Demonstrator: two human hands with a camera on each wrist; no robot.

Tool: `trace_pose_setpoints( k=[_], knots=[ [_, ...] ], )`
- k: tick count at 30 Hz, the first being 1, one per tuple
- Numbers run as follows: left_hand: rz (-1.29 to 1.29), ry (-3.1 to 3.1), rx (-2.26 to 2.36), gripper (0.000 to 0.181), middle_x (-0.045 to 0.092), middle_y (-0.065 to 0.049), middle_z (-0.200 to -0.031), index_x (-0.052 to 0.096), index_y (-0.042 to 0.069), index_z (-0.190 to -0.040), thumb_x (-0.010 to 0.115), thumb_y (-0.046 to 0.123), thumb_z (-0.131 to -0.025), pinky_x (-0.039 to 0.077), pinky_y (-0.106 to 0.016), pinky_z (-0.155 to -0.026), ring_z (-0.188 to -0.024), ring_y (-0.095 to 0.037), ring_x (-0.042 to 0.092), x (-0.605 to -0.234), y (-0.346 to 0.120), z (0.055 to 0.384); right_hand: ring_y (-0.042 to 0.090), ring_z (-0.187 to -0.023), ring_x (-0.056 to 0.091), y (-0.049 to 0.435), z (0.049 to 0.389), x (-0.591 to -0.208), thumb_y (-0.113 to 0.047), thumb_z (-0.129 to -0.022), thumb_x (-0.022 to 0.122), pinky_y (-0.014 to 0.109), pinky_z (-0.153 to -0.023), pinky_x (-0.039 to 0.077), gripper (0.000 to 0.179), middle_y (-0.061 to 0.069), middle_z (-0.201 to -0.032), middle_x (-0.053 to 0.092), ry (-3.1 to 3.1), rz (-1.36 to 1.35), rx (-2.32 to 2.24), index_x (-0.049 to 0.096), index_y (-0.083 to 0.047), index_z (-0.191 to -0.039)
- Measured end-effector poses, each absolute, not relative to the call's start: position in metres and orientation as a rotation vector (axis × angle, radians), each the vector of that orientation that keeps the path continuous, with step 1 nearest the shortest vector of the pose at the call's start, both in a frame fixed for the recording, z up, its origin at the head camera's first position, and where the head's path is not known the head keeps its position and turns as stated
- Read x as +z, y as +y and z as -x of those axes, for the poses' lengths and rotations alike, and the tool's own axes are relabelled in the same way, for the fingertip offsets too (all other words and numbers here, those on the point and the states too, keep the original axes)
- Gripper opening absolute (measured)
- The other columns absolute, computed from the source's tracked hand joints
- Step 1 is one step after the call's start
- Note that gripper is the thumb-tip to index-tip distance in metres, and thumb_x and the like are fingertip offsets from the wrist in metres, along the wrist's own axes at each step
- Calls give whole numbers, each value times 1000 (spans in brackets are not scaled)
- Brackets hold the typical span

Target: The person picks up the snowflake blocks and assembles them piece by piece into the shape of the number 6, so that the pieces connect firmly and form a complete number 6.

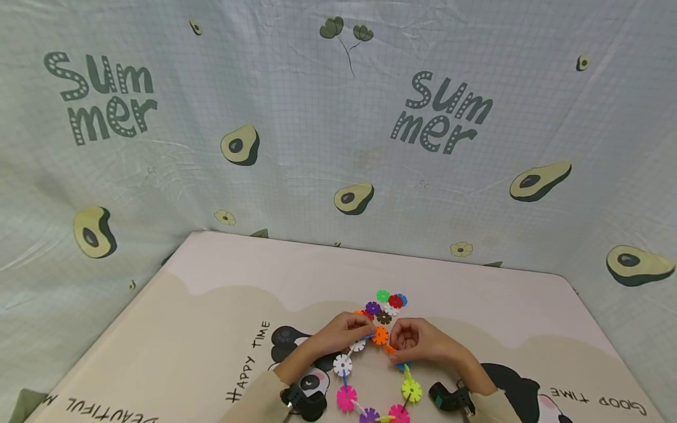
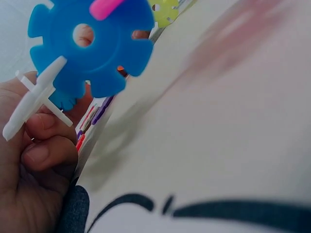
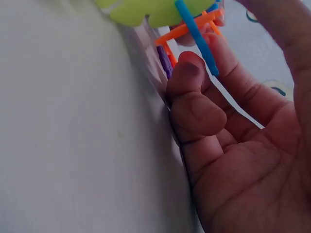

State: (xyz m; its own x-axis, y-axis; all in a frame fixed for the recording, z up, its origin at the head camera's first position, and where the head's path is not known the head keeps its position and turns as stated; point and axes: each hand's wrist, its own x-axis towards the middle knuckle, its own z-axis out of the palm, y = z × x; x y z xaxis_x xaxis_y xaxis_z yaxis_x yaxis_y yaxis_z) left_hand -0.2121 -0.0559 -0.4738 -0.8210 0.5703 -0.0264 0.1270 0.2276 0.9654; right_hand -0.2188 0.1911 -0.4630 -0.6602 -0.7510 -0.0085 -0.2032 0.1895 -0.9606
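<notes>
A ring of notched plastic snowflake discs hangs between the two hands. My left hand (image 1: 345, 332) pinches a blue disc (image 1: 369, 336) at the upper left of the ring, beside an orange disc (image 1: 380, 335). On the other side, my right hand (image 1: 423, 342) pinches a second orange disc (image 1: 389, 349), seen edge-on, above a blue disc (image 3: 197, 36) and a yellow-green disc (image 1: 411, 390). White discs (image 1: 342, 365), pink discs (image 1: 347, 398) and a purple disc (image 1: 369, 416) follow around the ring. A large blue disc (image 2: 104, 53) partly covers the left fingers in the left wrist view.
Just beyond the hands lie loose discs: green (image 1: 383, 296), red (image 1: 395, 301), purple (image 1: 372, 308), brown (image 1: 384, 318) and others. The panda-printed table mat (image 1: 211, 329) reaches back to a pale curtain (image 1: 296, 117) with avocado prints.
</notes>
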Motion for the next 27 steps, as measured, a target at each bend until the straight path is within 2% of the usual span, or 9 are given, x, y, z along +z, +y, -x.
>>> trace_pose_setpoints(
  k=[2,7,9,15,22,27],
  knots=[
    [-641,2139,1623,24,54,6,-76,68,-3,-104,54,17,-100,33,-18,-42,-39,-5,32,-474,-56,212,3,-68,48,193,218,-462,-9,-85,75,17,-61,43,25,7,-81,57,1963,927,-1483,58,8,-95],
    [-626,2139,1620,26,50,7,-72,67,-1,-96,56,22,-100,32,-19,-42,-39,-6,33,-474,-54,213,4,-63,45,196,219,-465,-1,-87,71,15,-58,42,17,25,-83,55,1903,1031,-1538,59,9,-94],
    [-616,2136,1617,28,44,6,-66,66,0,-92,57,24,-99,32,-19,-41,-39,-6,32,-474,-54,213,5,-61,44,197,219,-467,1,-87,69,15,-55,42,14,26,-86,55,1909,1073,-1568,59,7,-94],
    [-607,2171,1595,25,44,6,-62,66,0,-90,59,23,-98,34,-18,-40,-39,-6,34,-474,-54,213,8,-63,45,200,223,-474,6,-85,69,18,-54,42,11,17,-89,60,1994,1122,-1653,60,4,-92],
    [-649,2204,1576,23,54,5,-74,65,0,-89,57,19,-98,34,-18,-44,-44,-5,37,-474,-55,213,4,-73,56,200,226,-476,6,-86,69,17,-59,48,9,17,-92,63,1941,1158,-1726,61,6,-91],
    [-677,2208,1562,22,57,5,-80,66,-1,-91,56,17,-98,35,-17,-44,-44,-5,37,-474,-56,213,9,-85,65,196,225,-476,8,-86,68,22,-69,55,7,18,-95,65,1892,1191,-1764,63,7,-91]
  ],
)
